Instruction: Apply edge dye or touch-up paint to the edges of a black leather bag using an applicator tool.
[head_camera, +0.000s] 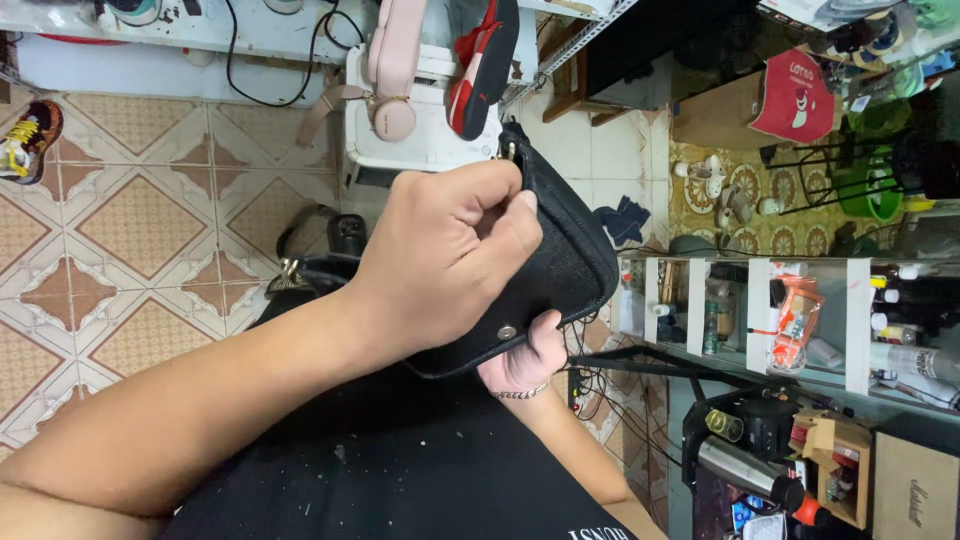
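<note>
A small black fabric bag with a metal snap stud is held up in front of me, over my dark lap. My left hand reaches in from the lower left. Its fingers are curled and the thumb presses on the bag's upper edge near a small metal fitting. My right hand, with a thin bracelet at the wrist, comes from below. It grips the bag's lower corner from underneath and is mostly hidden behind the bag.
A white machine stands beyond the bag, with a pink bag and a red and black shoe on it. The floor is patterned tile. Shelves of bottles and tools stand to the right. A sneaker lies far left.
</note>
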